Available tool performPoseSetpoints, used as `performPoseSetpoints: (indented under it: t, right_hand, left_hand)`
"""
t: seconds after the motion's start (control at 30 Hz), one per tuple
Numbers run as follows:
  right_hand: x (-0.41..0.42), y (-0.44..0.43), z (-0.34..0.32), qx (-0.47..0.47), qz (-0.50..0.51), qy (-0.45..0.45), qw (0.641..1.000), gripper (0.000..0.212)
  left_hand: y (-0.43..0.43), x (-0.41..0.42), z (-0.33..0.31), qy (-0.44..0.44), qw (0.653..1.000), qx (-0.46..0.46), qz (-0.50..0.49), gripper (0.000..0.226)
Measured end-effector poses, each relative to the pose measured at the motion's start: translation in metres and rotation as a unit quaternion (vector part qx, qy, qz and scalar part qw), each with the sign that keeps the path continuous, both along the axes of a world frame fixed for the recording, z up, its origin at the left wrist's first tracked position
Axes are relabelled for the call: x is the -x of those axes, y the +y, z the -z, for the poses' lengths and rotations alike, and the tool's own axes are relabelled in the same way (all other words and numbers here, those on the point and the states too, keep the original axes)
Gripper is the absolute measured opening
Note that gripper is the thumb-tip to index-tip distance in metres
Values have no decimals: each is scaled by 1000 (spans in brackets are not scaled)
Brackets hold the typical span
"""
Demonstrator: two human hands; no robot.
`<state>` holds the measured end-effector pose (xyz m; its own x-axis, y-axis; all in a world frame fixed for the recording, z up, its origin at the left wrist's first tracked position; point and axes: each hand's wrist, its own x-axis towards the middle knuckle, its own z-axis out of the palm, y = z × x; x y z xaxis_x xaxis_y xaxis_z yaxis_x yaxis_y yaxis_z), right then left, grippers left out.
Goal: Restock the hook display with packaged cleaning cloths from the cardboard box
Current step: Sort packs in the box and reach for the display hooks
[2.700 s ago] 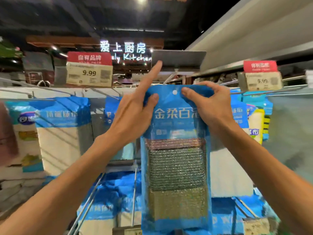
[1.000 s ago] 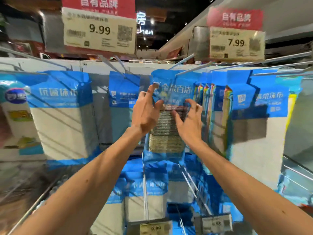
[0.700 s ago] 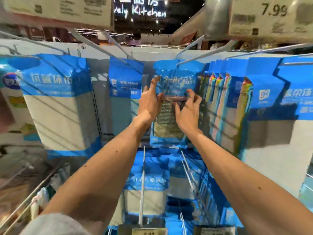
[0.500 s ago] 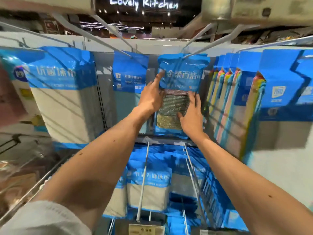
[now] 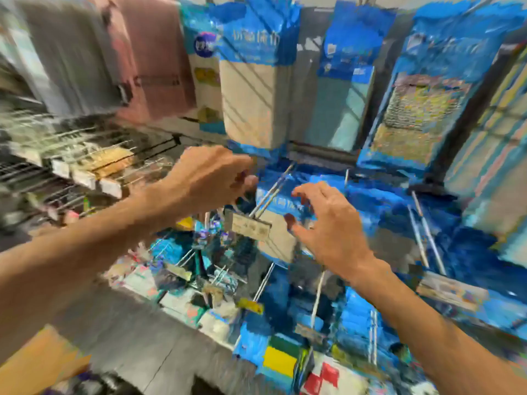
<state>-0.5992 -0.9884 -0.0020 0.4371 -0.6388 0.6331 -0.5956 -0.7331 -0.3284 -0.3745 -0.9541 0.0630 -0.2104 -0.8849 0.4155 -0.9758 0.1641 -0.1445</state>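
Note:
The picture is heavily blurred. A blue pack of mesh cleaning cloths [image 5: 422,109] hangs on the hook display at the upper right, apart from both hands. My left hand [image 5: 208,178] hovers in front of the lower rows with its fingers loosely curled and nothing in them. My right hand [image 5: 328,223] is spread open near a metal hook [image 5: 271,192] with a price tag [image 5: 251,226], holding nothing. A corner of the brown cardboard box [image 5: 37,363] shows at the bottom left.
More blue cloth packs [image 5: 256,81] hang along the top row and on lower hooks [image 5: 425,232]. A wire shelf [image 5: 57,155] of small goods juts out on the left. The grey floor [image 5: 137,337] lies below, with colourful sponge packs [image 5: 279,360] on the bottom row.
Both hands have let go of the mesh cloth pack, which stays hanging on its hook. My hands dropped down and my view swung down and left toward the floor and box.

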Motion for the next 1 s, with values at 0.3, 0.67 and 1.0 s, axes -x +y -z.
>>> performPoseSetpoints:
  t: [0.3, 0.67, 1.0]
  right_hand:
    - [-194, 277, 137, -118, -314, 137, 932, 39]
    - [-381, 460, 157, -162, -509, 257, 805, 32]
    - [-559, 505, 229, -151, -478, 481, 719, 50]
  left_hand:
    - [409, -121, 136, 175, 932, -46, -316, 23]
    - [665, -221, 236, 323, 684, -50, -652, 25]
    - [714, -328, 304, 441, 548, -132, -698, 49]
